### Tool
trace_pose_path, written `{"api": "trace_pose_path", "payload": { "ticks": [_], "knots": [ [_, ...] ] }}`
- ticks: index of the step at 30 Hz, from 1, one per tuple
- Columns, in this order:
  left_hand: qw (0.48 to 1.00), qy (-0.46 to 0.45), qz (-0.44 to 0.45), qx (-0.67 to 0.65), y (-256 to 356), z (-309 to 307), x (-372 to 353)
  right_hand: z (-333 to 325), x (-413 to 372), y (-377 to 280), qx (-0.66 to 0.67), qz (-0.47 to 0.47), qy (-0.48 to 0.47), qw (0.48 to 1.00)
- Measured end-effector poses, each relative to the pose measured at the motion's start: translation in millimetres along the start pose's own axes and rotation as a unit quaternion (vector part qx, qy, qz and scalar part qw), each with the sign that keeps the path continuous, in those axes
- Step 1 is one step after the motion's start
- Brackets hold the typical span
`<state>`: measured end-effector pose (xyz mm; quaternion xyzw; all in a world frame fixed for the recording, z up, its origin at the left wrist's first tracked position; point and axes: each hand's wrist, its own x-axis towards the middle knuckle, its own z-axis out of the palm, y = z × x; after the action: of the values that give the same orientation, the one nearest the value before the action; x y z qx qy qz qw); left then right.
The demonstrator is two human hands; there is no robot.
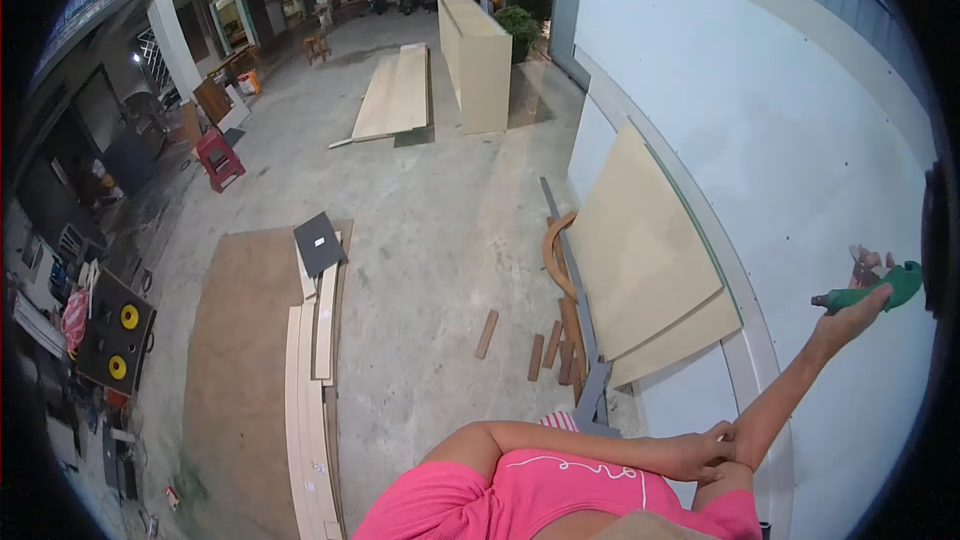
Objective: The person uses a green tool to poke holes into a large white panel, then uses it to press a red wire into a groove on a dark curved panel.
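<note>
My right hand, on an arm stretched out to the right, is closed around a green tool with a dark, narrow tip. The tool's exact kind is hard to make out, and part of it hides behind the fingers. It is in front of the large pale-blue panel; whether it touches the panel cannot be told. My left arm crosses my pink shirt. With bent fingers, my left hand grips the inner elbow of my right arm.
Light boards lean against the panel, beside a curved wooden piece and short wood blocks. Long pale strips and a dark plate lie on a brown sheet. Farther off are a tall wooden box and a red stool.
</note>
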<state>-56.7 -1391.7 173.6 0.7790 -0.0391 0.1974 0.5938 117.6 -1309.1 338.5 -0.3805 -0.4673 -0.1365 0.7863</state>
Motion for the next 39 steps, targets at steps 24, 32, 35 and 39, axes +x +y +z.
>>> {"api": "trace_pose_path", "payload": {
  "ticks": [24,32,35,39],
  "knots": [
    [0.959,-0.089,0.214,0.164,-29.4,-240.0,247.2,36.2,223.4,207.1,-0.093,0.116,-0.022,0.989],
    [0.960,0.030,0.247,0.125,-30.3,-302.8,354.2,42.1,234.9,240.6,-0.173,0.085,0.011,0.981],
    [0.975,-0.002,0.205,0.088,-8.1,-313.1,363.1,48.0,233.6,236.6,-0.188,0.113,0.010,0.976],
    [0.964,0.017,0.249,0.096,-25.7,-315.2,390.6,62.2,233.3,231.1,-0.233,0.110,0.044,0.965]
  ]
}}
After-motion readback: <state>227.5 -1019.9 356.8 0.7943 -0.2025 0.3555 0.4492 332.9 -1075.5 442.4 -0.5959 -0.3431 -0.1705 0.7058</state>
